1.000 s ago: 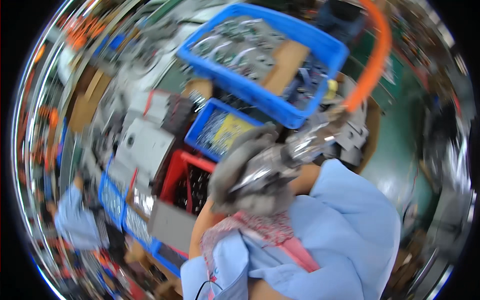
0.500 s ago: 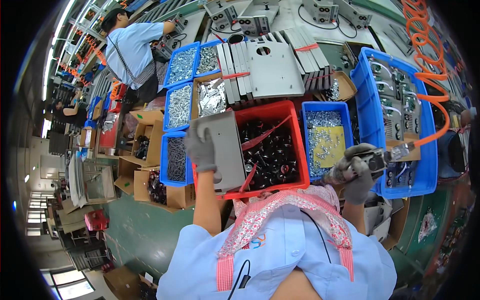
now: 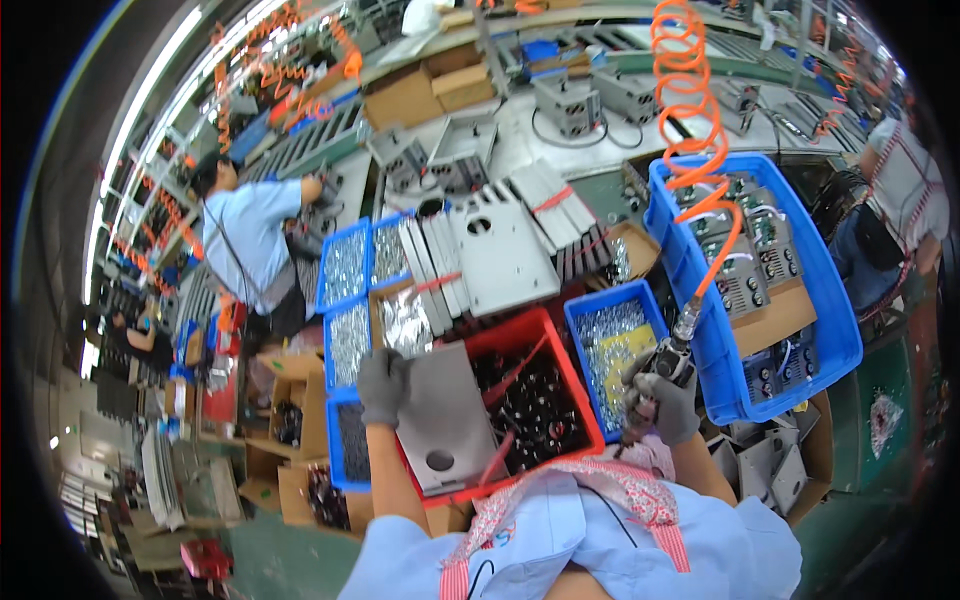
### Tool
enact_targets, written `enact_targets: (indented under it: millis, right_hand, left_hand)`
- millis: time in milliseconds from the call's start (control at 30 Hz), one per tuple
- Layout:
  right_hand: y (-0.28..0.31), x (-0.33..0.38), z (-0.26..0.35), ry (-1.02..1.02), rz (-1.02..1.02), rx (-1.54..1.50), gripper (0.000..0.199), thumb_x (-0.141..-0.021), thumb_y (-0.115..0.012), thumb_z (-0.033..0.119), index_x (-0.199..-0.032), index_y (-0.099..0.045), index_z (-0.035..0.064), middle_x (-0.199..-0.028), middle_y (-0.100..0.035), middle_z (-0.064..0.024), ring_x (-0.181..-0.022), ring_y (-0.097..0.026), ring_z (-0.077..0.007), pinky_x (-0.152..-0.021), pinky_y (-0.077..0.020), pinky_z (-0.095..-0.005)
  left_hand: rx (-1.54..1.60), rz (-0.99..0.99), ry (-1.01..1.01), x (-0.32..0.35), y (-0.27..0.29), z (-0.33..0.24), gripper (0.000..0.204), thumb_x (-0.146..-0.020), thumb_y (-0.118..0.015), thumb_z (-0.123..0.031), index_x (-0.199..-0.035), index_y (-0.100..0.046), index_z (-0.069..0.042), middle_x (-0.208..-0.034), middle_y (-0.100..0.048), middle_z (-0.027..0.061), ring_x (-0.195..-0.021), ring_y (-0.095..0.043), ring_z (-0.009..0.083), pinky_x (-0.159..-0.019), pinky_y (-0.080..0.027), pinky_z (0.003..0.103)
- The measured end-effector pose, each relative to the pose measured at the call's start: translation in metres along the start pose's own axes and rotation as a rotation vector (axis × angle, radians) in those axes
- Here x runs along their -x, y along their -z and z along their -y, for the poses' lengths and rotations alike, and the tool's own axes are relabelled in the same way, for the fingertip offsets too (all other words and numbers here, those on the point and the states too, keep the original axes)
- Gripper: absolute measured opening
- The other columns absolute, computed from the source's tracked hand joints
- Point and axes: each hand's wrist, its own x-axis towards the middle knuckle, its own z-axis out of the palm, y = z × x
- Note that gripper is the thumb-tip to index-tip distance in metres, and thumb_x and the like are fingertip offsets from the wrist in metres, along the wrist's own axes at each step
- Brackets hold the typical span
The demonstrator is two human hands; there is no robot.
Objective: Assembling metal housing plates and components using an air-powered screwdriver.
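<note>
1. While the view is settling over the bench after the tilted blur of a second ago, the large blue crate (image 3: pixel 835 330) of grey units is lying just right of the right hand (image 3: pixel 668 405), now further to that side than half a second back.
2. Sitting between the two hands, the red bin (image 3: pixel 575 395) of dark parts is filling the middle, closer under the person than before.
3. Leaning on that bin's left rim, the grey plate (image 3: pixel 445 415) is being gripped at its upper left corner by the gloved left hand (image 3: pixel 383 385), fingers clenched on its edge; it is sitting lower and nearer than half a second ago, so it looks, to my judgement, like it is being drawn out for work.
4. Just above the right hand, the small blue bin (image 3: pixel 600 325) of screws is holding a yellow bag.
5. Clenched around the driver (image 3: pixel 670 360), the gloved right hand is holding it upright, tip down, as it was half a second ago.
6. Rising from the driver, the orange hose (image 3: pixel 690 140) is coiling upward.
</note>
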Motion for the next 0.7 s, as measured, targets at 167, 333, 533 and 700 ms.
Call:
enact_targets:
  millis: [167, 333, 533, 700]
  right_hand:
    - [0.008, -0.02, 0.0, -0.095, 0.16, 0.02, 0.022, -0.069, -0.064, 0.007, -0.089, -0.058, 0.0004, -0.074, -0.062, -0.0109, -0.053, -0.062, -0.0162, -0.05, -0.0503, -0.0274]
    - [-0.015, -0.047, -0.007, -0.317, 0.543, 0.038, 0.034, -0.07, -0.062, 0.015, -0.099, -0.06, -0.0014, -0.087, -0.065, -0.0126, -0.055, -0.062, -0.0164, -0.053, -0.0516, -0.0274]
    - [-0.005, -0.065, -0.028, -0.401, 0.602, -0.105, 0.046, -0.068, -0.062, 0.01, -0.113, -0.056, 0.0025, -0.101, -0.064, -0.0086, -0.088, -0.064, -0.0175, -0.079, -0.0526, -0.0309]
    - [0.009, -0.064, -0.039, -0.452, 0.462, 0.036, 0.043, -0.069, -0.063, 0.014, -0.11, -0.056, 0.0012, -0.091, -0.064, -0.01, -0.077, -0.064, -0.0187, -0.071, -0.0532, -0.0317]
  left_hand:
    - [0.266, 0.102, -0.494, -0.045, 0.082, -0.115, 0.011, -0.073, -0.067, -0.01, -0.082, -0.06, -0.01, -0.079, -0.059, 0.0066, -0.081, -0.056, 0.0287, -0.071, -0.045, 0.04]
    - [0.711, 0.312, -0.915, -0.071, 0.088, -0.195, 0.032, -0.062, -0.067, -0.004, -0.094, -0.062, -0.012, -0.092, -0.056, 0.0064, -0.09, -0.053, 0.0295, -0.078, -0.046, 0.04]
    - [0.848, 0.177, -1.226, -0.059, 0.067, -0.267, 0.028, -0.064, -0.064, -0.002, -0.091, -0.062, -0.008, -0.093, -0.053, 0.0049, -0.095, -0.052, 0.0278, -0.086, -0.048, 0.042]
    - [0.922, 0.13, -1.167, -0.06, 0.062, -0.262, 0.023, -0.065, -0.068, -0.004, -0.087, -0.063, -0.008, -0.086, -0.053, 0.0055, -0.089, -0.055, 0.0268, -0.091, -0.049, 0.044]
